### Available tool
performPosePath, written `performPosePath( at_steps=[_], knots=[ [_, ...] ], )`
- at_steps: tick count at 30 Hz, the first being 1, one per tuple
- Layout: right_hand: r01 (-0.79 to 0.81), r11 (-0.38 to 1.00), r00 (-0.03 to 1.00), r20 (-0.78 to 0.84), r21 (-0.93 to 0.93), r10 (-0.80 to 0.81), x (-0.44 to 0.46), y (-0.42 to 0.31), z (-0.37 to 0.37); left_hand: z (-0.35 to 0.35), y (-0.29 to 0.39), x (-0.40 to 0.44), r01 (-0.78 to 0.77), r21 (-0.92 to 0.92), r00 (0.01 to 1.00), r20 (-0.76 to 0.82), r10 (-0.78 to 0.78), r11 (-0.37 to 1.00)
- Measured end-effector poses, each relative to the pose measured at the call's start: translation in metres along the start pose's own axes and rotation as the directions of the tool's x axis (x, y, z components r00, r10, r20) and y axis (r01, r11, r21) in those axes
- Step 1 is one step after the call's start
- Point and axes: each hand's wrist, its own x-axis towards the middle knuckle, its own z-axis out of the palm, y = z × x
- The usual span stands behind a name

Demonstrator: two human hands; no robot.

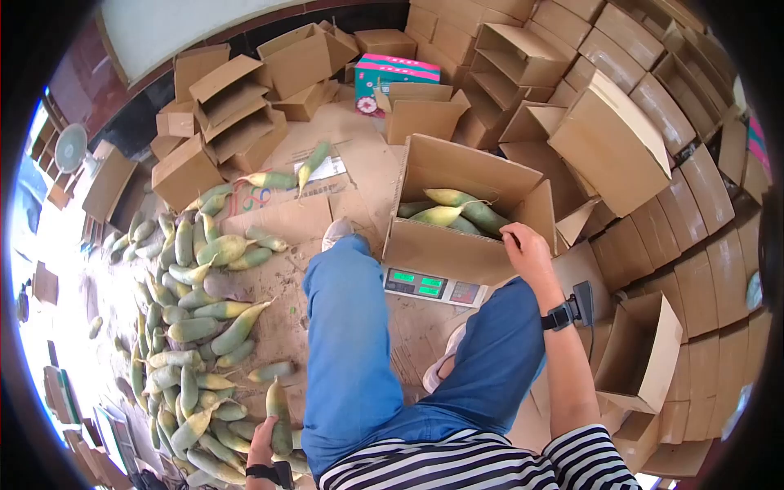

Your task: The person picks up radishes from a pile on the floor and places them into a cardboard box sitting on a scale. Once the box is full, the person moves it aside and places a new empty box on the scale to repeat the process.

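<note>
An open cardboard box (457, 247) holding several green radishes (463, 209) stands on a digital scale (433, 287) with lit green displays. My right hand (527, 249) is at the box's near right edge, its fingers pinched together at the rim; whether anything else is between them is hidden. At the lower left, my left hand (261, 443) grips a green radish (279, 418), which points upward with its yellowish tip away from me. Beside that hand lies a large pile of similar radishes (194, 329) on the floor.
Empty open boxes (302, 61) stand at the back, near a teal and pink box (392, 73). Stacked cartons (686, 196) line the right side. Another open box (641, 351) is right of my right forearm. Two loose radishes (314, 166) lie on the flattened cardboard (282, 216).
</note>
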Motion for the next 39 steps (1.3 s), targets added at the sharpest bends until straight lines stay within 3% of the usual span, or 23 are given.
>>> performPosePath(
  at_steps=[5, 7, 8, 10, 12, 13, 14, 15, 17, 19, 21, 23, 25, 26, 28, 30, 32, 33, 35, 36, 37, 39],
  knots=[
    [-0.016, 1.0, 0.998, -0.056, 0.0, 0.016, -0.002, -0.003, -0.003, 0.053, 0.105, -0.019, -0.135, 0.115, 0.991, -0.001, 0.136, 0.984],
    [-0.05, 0.994, 0.99, -0.124, 0.097, 0.062, -0.003, -0.014, -0.008, 0.082, 0.15, -0.042, -0.471, 0.094, 0.882, 0.045, 0.469, 0.877],
    [-0.043, 0.982, 0.989, -0.133, 0.186, 0.069, -0.003, -0.021, -0.009, 0.092, 0.171, -0.055, -0.479, 0.092, 0.878, 0.047, 0.477, 0.873],
    [-0.07, 0.891, 0.996, -0.012, 0.448, 0.085, -0.01, -0.054, -0.013, 0.112, 0.212, -0.083, -0.811, 0.3, 0.572, 0.22, 0.79, 0.503],
    [0.026, 0.822, 0.972, 0.176, 0.569, -0.152, -0.015, -0.111, -0.026, 0.151, 0.244, -0.124, -0.864, 0.333, 0.469, 0.257, 0.845, 0.378],
    [-0.085, 0.698, 0.909, 0.342, 0.711, -0.237, -0.021, -0.144, -0.035, 0.168, 0.251, -0.138, -0.877, 0.455, 0.321, 0.317, 0.893, 0.154],
    [-0.111, 0.573, 0.882, 0.346, 0.812, -0.32, -0.028, -0.172, -0.035, 0.187, 0.257, -0.149, -0.836, 0.543, 0.168, 0.4, 0.901, -0.085],
    [-0.138, 0.437, 0.853, 0.33, 0.889, -0.403, -0.035, -0.195, -0.033, 0.209, 0.263, -0.157, -0.852, 0.506, 0.133, 0.462, 0.877, -0.137],
    [-0.238, 0.259, 0.936, 0.292, 0.936, -0.198, -0.043, -0.226, -0.028, 0.247, 0.262, -0.165, -0.86, 0.465, 0.061, 0.503, 0.862, -0.21],
    [-0.217, 0.244, 0.95, 0.262, 0.945, -0.172, -0.024, -0.212, -0.041, 0.264, 0.268, -0.165, -0.881, 0.438, 0.102, 0.54, 0.835, -0.176],
    [-0.105, 0.475, 0.982, 0.165, 0.874, -0.088, -0.007, -0.186, -0.051, 0.264, 0.272, -0.151, -0.86, 0.472, 0.124, 0.561, 0.818, -0.194],
    [-0.018, 0.521, 1.0, 0.025, 0.853, -0.006, 0.019, -0.16, -0.07, 0.255, 0.265, -0.127, -0.831, 0.521, 0.168, 0.568, 0.806, -0.194],
    [0.06, 0.673, 0.997, -0.075, 0.737, -0.007, 0.053, -0.127, -0.08, 0.249, 0.25, -0.095, -0.555, 0.731, 0.234, 0.594, 0.77, -0.396],
    [0.058, 0.674, 0.997, -0.078, 0.737, 0.0, 0.066, -0.112, -0.08, 0.251, 0.245, -0.086, -0.619, 0.717, 0.226, 0.552, 0.803, -0.319],
    [0.028, 0.873, 0.997, -0.078, 0.487, 0.012, 0.088, -0.081, -0.07, 0.252, 0.248, -0.086, -0.616, 0.723, 0.233, 0.546, 0.805, -0.312],
    [0.19, 0.945, 0.979, -0.119, 0.265, -0.164, 0.101, -0.03, -0.026, 0.251, 0.251, -0.086, -0.614, 0.727, 0.233, 0.537, 0.811, -0.306],
    [0.09, 0.985, 0.984, 0.137, 0.149, -0.11, 0.1, -0.001, 0.0, 0.249, 0.25, -0.087, -0.632, 0.722, 0.259, 0.539, 0.801, -0.281],
    [0.086, 0.985, 0.985, 0.135, 0.152, -0.107, 0.097, 0.014, 0.015, 0.249, 0.251, -0.087, -0.631, 0.722, 0.259, 0.543, 0.799, -0.286],
    [0.051, 0.995, 0.96, 0.28, -0.089, -0.024, 0.089, 0.035, 0.041, 0.247, 0.25, -0.086, -0.634, 0.72, 0.256, 0.542, 0.801, -0.284],
    [0.068, 0.998, 0.98, 0.19, -0.016, -0.064, 0.086, 0.024, 0.032, 0.247, 0.25, -0.085, -0.632, 0.723, 0.264, 0.537, 0.801, -0.277],
    [0.074, 0.997, 0.977, 0.204, -0.015, -0.069, 0.085, 0.015, 0.02, 0.248, 0.25, -0.084, -0.628, 0.725, 0.249, 0.533, 0.809, -0.284],
    [0.132, 0.97, 0.983, 0.103, 0.203, -0.155, 0.079, 0.001, 0.0, 0.246, 0.248, -0.085, -0.614, 0.738, 0.258, 0.523, 0.812, -0.28]
  ],
)
